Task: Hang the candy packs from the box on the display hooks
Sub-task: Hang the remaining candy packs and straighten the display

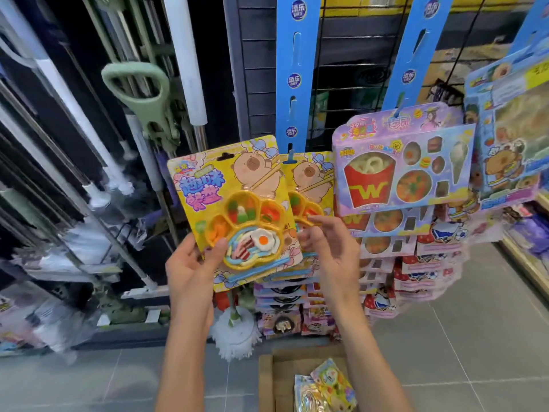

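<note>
Grey floor tiles run under a crowded shop aisle, with mop handles (pixel 124 93) racked to one side and blue hanging strips (pixel 295 69) on a wire grid ahead of me. My left hand (pixel 190 263) grips the lower left corner of a yellow candy pack (pixel 234 209), thumb pressed on the front by the paw-shaped tray. My right hand (pixel 326 242) hovers at the pack's right edge with fingers loosely curled; I cannot tell whether it pinches anything. Just behind sits a second yellow pack (pixel 309 182), already hung on a blue hook tab (pixel 292 157). The held pack stands nearly upright, long axis vertical but tilted a little left, printed face toward me, its hanger slot (pixel 225 157) at the top and lower left of that tab. The risk I judge: with only a corner grip, the card could twist or flex as I lift it, so the slot misses the hook or knocks the hung pack loose. The fries-box packs (pixel 404 165) crowd the right side, so a wide swing could snag them. More packs wait in the cardboard box (pixel 267 379) below.
</note>
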Demonstrator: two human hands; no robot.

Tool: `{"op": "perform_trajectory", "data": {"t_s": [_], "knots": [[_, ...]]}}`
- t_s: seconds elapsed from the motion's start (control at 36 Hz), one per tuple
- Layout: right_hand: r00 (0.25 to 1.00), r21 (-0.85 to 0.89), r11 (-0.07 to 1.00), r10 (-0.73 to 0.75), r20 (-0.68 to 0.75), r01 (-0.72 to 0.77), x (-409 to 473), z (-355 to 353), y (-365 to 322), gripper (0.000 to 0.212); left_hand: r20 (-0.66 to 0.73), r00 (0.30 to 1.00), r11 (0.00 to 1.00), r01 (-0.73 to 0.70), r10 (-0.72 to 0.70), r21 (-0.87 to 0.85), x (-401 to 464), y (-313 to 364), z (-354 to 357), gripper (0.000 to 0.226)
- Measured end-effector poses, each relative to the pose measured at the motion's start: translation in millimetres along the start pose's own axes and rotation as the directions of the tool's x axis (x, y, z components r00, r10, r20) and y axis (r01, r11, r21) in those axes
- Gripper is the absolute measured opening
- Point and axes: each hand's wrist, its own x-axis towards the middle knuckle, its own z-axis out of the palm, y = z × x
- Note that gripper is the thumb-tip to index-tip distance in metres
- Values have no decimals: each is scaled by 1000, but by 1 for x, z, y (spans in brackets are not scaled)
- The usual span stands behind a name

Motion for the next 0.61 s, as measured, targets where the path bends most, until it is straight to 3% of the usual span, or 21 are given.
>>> {"op": "perform_trajectory", "data": {"t_s": [0.11,0.28,0.42,0.61], "knots": [[997,-24,1000,-13,-72,11,8,-9,-5,17,42,999,1000,11,-11,17,1,3,26,24],[998,-33,998,55,-30,-56,19,-35,-3,14,73,997,999,-28,25,35,2,7,52,44],[990,-4,999,43,-135,-44,28,-42,-13,12,59,995,996,-79,76,49,0,5,68,26],[973,23,1000,19,-230,-14,42,-39,-31,8,170,973,973,-181,156,144,6,22,77,45]]}}
